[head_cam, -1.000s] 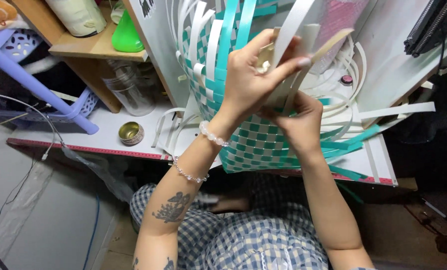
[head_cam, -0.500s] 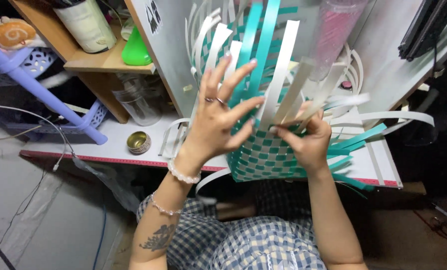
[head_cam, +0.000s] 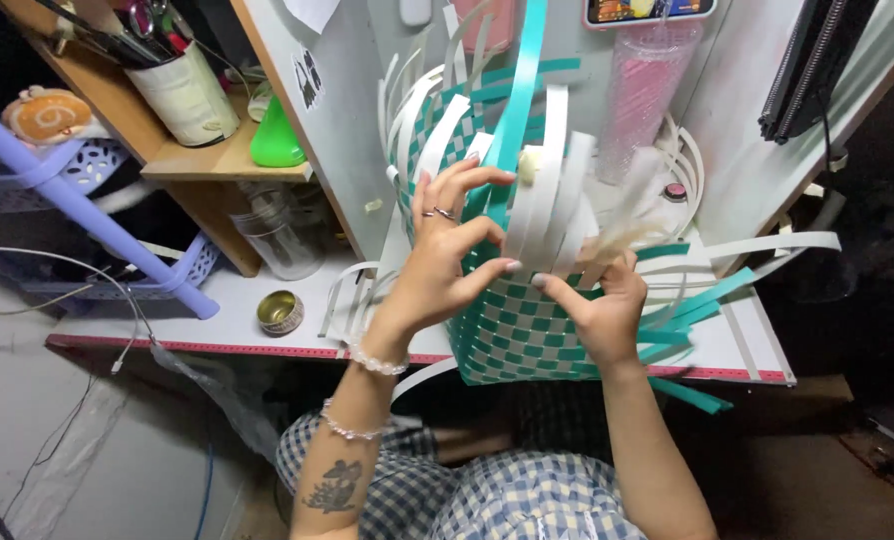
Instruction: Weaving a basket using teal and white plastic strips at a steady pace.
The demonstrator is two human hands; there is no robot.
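Observation:
A half-woven basket of teal and white plastic strips stands on the white table, its loose strips sticking upward. My left hand grips the basket's near left wall, fingers curled over a teal strip. My right hand presses on the woven wall to the right, fingertips pinching white strips at the weave's top edge.
A small round tin sits on the table left of the basket. A glass jar stands under a wooden shelf with a green bottle and a can of tools. A pink tumbler stands behind; loose strips fan out right.
The view has shifted and the basket now sits lower. My left hand has curled from spread fingers onto the strips; my right hand stays on the weave.

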